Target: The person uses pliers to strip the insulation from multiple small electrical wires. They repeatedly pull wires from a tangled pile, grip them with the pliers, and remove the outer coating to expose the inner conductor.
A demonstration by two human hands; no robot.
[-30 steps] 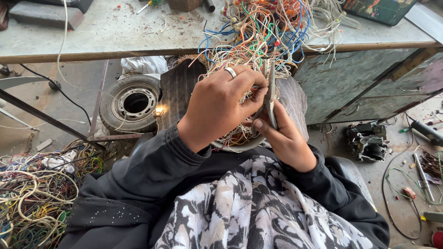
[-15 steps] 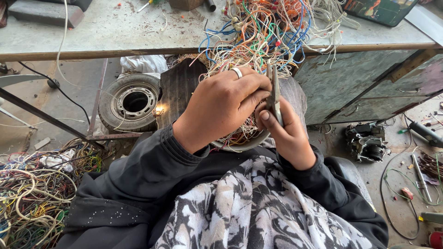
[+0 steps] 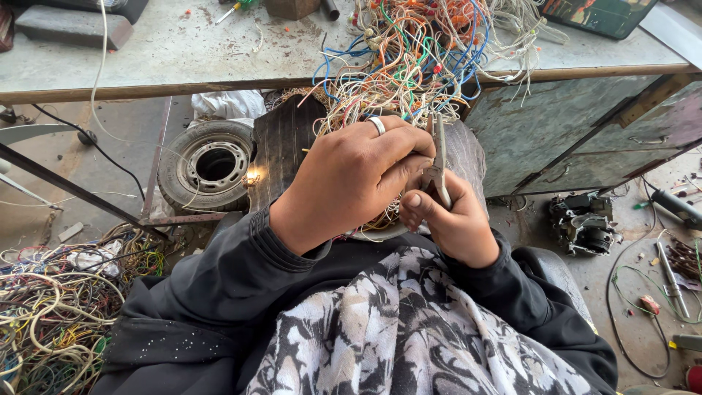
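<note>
My left hand (image 3: 351, 179), with a silver ring on one finger, grips a bunch of thin coloured wires hanging from a large tangle of wires (image 3: 409, 51) on the bench edge. My right hand (image 3: 450, 219) is closed around metal pliers (image 3: 439, 157), whose jaws point up into the wires just beside my left fingers. Both hands touch each other in front of my chest. The wire ends inside my left fist are hidden.
The grey workbench (image 3: 146, 51) runs across the top. A small tyre (image 3: 212, 164) lies under it. A heap of scrap wires (image 3: 51, 307) sits on the floor at left. A dark engine part (image 3: 585, 219) and loose tools (image 3: 669, 271) lie at right.
The hands have shifted slightly; the pliers have risen a little closer to the wires held by my left hand. The grip of both hands is unchanged.
</note>
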